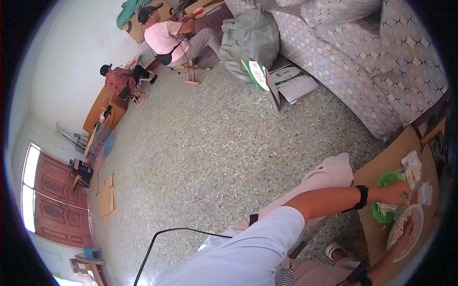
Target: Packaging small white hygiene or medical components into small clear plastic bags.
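Observation:
At the right edge, my left hand [395, 192] hangs over a green bowl [380, 215] with its fingers drawn together; whatever they hold is too small to name. A bundle of thin pale sticks [387, 208] lies in that bowl. Nearer to me, my right hand [404, 232] is at a whitish round bowl [416, 228], fingers curled beside more pale sticks [397, 229]. What it grips cannot be made out. Past my left hand lie a clear bag of white-tipped sticks [411, 168] and a small clear packet [424, 193].
The bowls rest on a brown cardboard sheet [372, 167]. A large patterned covered pile [348, 62] stands beyond it. Flattened white-green boxes [293, 86] and a grey-green sack [250, 38] are on the speckled floor. Two people [164, 40] sit farther off on low stools.

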A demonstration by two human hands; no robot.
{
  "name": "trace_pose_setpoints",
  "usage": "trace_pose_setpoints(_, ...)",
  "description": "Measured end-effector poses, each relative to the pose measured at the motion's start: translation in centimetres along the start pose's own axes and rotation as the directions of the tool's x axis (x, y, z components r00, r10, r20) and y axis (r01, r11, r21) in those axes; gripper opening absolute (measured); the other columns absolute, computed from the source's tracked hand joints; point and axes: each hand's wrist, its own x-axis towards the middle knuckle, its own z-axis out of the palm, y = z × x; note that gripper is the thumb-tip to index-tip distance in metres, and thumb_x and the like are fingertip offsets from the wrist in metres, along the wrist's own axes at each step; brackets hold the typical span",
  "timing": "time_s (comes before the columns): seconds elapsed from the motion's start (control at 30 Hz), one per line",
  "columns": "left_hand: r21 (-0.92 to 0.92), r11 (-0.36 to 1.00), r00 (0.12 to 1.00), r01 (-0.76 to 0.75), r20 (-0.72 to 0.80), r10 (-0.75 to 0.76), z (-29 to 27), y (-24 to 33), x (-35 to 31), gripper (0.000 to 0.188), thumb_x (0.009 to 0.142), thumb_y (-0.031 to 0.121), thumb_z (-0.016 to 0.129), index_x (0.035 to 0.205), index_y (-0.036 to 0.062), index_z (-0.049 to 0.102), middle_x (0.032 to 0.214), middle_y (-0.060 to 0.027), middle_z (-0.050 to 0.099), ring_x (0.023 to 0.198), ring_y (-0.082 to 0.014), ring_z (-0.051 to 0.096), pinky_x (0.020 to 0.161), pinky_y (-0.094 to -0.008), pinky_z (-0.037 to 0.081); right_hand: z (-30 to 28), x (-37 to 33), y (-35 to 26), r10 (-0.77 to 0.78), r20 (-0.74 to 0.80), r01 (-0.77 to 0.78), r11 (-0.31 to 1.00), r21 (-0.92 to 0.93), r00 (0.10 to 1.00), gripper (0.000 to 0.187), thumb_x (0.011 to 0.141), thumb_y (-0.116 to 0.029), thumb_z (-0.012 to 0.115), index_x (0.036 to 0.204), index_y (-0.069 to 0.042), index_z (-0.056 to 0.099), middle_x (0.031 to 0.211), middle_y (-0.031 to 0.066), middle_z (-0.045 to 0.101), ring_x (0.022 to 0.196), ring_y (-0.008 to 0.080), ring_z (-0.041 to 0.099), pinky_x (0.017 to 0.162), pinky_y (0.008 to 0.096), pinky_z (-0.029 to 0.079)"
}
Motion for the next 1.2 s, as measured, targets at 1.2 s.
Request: trace_pose_setpoints(1.2, 0.125, 0.992, 1.000, -0.028, 0.002, 0.028, -0.9, 0.5, -0.5, 0.016, 0.074, 0.028, 0.075, 0.079, 0.0140, 0.069, 0.096, -0.0047, 0.060, 0.105, -0.0251, 0.047, 0.098, -0.0396, 0.029, 3.5, -2.6, -4.7, -0.007, -0.087, -0.013, 0.972, -0.236, 0.996, 0.031, 0.094, -0.027, 0.056, 0.111, -0.002, 0.063, 0.109, 0.0076, 0.063, 0.095, 0.0185, 0.058, 0.083, 0.0305, 0.046)
